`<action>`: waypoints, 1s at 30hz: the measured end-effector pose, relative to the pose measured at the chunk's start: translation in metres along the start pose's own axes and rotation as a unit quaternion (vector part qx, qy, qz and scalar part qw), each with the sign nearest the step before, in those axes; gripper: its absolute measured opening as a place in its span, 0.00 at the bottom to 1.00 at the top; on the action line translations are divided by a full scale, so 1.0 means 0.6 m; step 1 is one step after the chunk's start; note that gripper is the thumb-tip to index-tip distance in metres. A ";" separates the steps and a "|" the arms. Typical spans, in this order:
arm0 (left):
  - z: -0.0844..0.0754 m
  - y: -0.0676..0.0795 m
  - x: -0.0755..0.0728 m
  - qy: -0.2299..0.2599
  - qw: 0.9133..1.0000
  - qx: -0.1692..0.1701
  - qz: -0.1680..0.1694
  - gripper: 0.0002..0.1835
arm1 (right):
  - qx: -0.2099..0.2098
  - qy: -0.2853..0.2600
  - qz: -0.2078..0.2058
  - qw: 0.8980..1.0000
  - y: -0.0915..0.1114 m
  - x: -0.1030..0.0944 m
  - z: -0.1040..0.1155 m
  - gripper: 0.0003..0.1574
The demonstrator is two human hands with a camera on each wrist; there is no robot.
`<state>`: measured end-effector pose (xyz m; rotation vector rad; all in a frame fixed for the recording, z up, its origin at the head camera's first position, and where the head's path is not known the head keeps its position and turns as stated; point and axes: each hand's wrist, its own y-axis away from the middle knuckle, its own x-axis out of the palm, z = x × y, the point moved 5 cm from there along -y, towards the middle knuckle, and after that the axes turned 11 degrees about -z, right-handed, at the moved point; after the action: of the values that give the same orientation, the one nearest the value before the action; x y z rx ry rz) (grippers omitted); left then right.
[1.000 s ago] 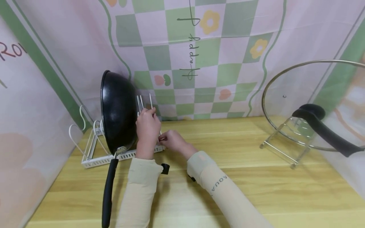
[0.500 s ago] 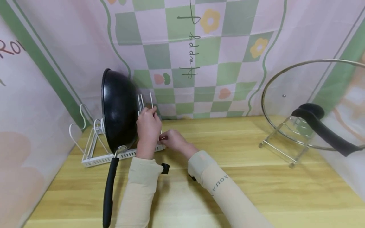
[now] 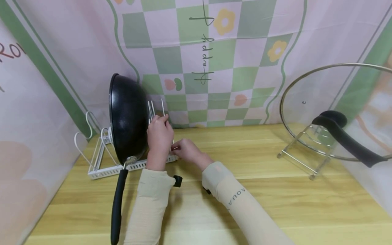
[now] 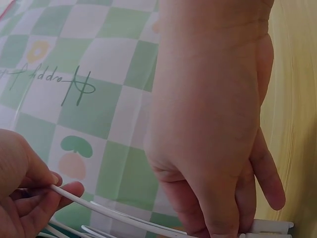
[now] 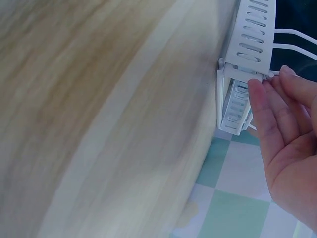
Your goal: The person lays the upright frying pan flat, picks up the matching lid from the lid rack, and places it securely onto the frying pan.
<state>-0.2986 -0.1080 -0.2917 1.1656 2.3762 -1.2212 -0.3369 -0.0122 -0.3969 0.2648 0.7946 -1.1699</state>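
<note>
White wire divider (image 4: 106, 212) stands at the near right end of a white rack (image 3: 105, 173) on a wooden desk (image 3: 245, 211), held at 2 points by a person in pale sleeves. The left hand (image 3: 160, 134) pinches the wire high up, apparently to steer and steady it, while the right hand (image 3: 187, 149) pinches it low beside the rail, a grip that seems meant to control the foot. A black wok (image 3: 128, 115) rests on its side in the rack, presumably propped by the wires, its handle (image 3: 119, 204) jutting past the front rail toward the person. Well apart at right, a glass lid (image 3: 330, 95) leans in a metal stand (image 3: 301, 169), which likely spares it from lying flat. From the head, the left hand's back covers most of the divider; the left wrist camera shows the bare wire curving between the hands, thumb and fingertips closed on its upper part. Only the right wrist camera looks onto the rack's end, where slotted rails meet a crosspiece and the right fingertips gather at the wire's foot. Whether that foot sits in a hole cannot be told, as the fingers hide it.
</note>
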 end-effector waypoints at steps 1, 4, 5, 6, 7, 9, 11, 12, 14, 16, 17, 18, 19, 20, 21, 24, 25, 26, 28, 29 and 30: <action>0.000 0.000 0.000 0.000 1.000 0.001 -0.001 0.15 | 0.001 -0.002 0.001 1.000 0.000 0.000 0.000 0.09; 0.000 0.001 -0.001 0.002 1.000 0.003 -0.006 0.15 | 0.004 -0.008 0.006 1.000 0.001 0.000 -0.001 0.10; 0.000 0.001 -0.001 0.002 1.000 0.003 -0.006 0.15 | 0.004 -0.008 0.007 1.000 0.002 0.000 -0.001 0.10; 0.000 0.001 -0.001 0.003 1.000 0.004 -0.007 0.15 | 0.004 -0.008 0.007 1.000 0.002 0.000 -0.001 0.10; 0.000 0.002 0.000 0.003 1.000 0.004 -0.005 0.15 | 0.006 -0.009 0.008 1.000 0.003 0.000 -0.002 0.10; 0.000 0.002 0.001 0.002 1.000 0.002 0.001 0.15 | 0.010 -0.008 0.008 1.000 0.004 0.000 -0.003 0.10; -0.001 0.002 0.002 0.002 1.000 0.003 0.003 0.15 | 0.012 -0.008 0.006 1.000 0.005 -0.002 -0.003 0.10; -0.002 0.002 0.003 0.003 1.000 0.003 0.004 0.15 | 0.012 -0.008 0.005 1.000 0.005 -0.002 -0.003 0.10; -0.002 0.003 0.003 0.003 1.000 0.003 0.003 0.15 | 0.011 -0.010 0.004 1.000 0.006 -0.004 -0.002 0.10; -0.003 0.003 0.002 0.004 1.000 0.005 -0.002 0.15 | 0.007 -0.011 0.003 1.000 0.007 -0.005 0.000 0.10; -0.003 0.003 0.002 0.004 1.000 0.004 -0.002 0.15 | 0.006 -0.011 0.003 1.000 0.007 -0.005 -0.001 0.10; -0.003 0.004 0.002 0.004 1.000 0.002 -0.002 0.15 | 0.006 -0.011 0.003 1.000 0.007 -0.006 0.000 0.10; -0.003 0.004 0.002 0.004 1.000 0.001 -0.002 0.15 | 0.005 -0.011 0.004 1.000 0.007 -0.006 -0.001 0.10; -0.004 0.004 0.001 0.004 1.000 0.001 -0.001 0.15 | 0.004 -0.011 0.004 1.000 0.007 -0.006 -0.001 0.10; -0.005 0.004 0.002 0.004 1.000 0.001 -0.001 0.15 | 0.004 -0.010 0.004 1.000 0.007 -0.006 -0.001 0.10; -0.007 0.005 0.002 0.004 1.000 0.003 0.002 0.15 | 0.008 -0.010 0.004 1.000 0.008 -0.007 -0.002 0.10; -0.007 0.005 0.002 0.003 1.000 0.004 0.003 0.15 | 0.009 -0.009 0.005 1.000 0.008 -0.007 -0.002 0.11; -0.008 0.005 0.002 0.002 1.000 0.005 0.003 0.15 | 0.010 -0.009 0.005 1.000 0.009 -0.007 -0.002 0.11; -0.008 0.006 0.002 0.002 1.000 0.007 0.003 0.15 | 0.010 -0.009 0.005 1.000 0.009 -0.008 -0.003 0.11; -0.008 0.006 0.003 0.002 1.000 0.007 0.002 0.15 | 0.010 -0.010 0.006 1.000 0.010 -0.008 -0.003 0.11; -0.008 0.007 0.003 0.001 1.000 0.008 0.002 0.15 | 0.010 -0.010 0.006 1.000 0.010 -0.008 -0.003 0.11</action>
<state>-0.2961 -0.1018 -0.2916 1.1762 2.3681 -1.2413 -0.3331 -0.0054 -0.3961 0.2729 0.7638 -1.1681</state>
